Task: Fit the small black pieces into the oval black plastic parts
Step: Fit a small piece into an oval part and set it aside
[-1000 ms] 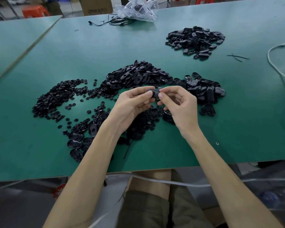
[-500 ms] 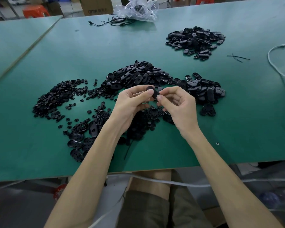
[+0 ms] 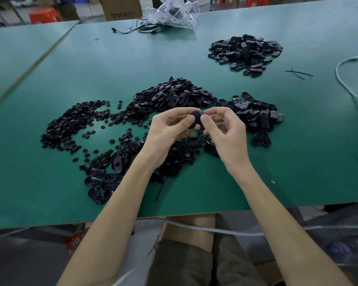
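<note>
My left hand point(image 3: 167, 131) and my right hand point(image 3: 225, 131) meet above the middle of the green table point(image 3: 194, 62), and both pinch one oval black plastic part point(image 3: 196, 119) between thumbs and fingertips. The part stands nearly on end. Whether a small piece sits in it is hidden by my fingers. Behind my hands lies a large heap of oval parts point(image 3: 174, 98). A spread of small black pieces point(image 3: 70, 124) covers the table to the left. More small pieces point(image 3: 180, 153) lie under my hands.
A separate heap of oval parts point(image 3: 246, 52) lies at the back right. A few oval parts point(image 3: 99, 180) lie near the front edge on the left. A white cable point(image 3: 351, 96) runs along the right side. A plastic bag point(image 3: 172, 11) and black wires sit at the far edge.
The oval part has turned in my fingers from lying flatter to standing nearly on end. Both hands rose slightly and stayed together.
</note>
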